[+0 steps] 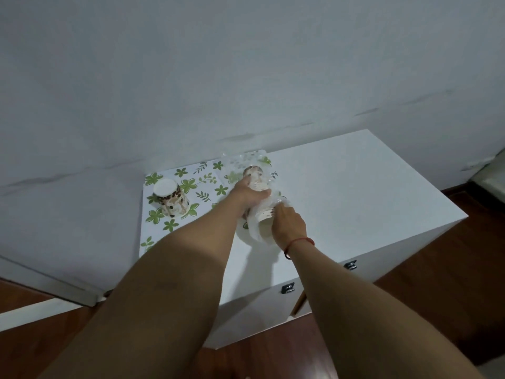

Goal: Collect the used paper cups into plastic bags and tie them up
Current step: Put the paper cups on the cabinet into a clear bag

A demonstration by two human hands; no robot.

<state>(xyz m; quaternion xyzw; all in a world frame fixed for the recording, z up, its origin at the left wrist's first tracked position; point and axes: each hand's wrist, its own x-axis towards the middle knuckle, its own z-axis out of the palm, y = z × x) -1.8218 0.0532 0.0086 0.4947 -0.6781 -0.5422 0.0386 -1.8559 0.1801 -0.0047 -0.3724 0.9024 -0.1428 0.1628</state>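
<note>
A stack of brown-patterned paper cups (257, 179) lies on its side inside a clear plastic bag (252, 228) on the white cabinet top (355, 192). My left hand (247, 194) grips the stack through the plastic near its far end. My right hand (288, 224) pinches the bag's open edge at the cups' near rim. An upside-down stack of paper cups (172, 199) with the same brown pattern stands apart at the left on the leaf-print mat (191, 184).
The cabinet stands against a pale wall (246, 77). Dark handles (287, 289) sit on its front, above a wooden floor (437, 296). A red cord circles my right wrist.
</note>
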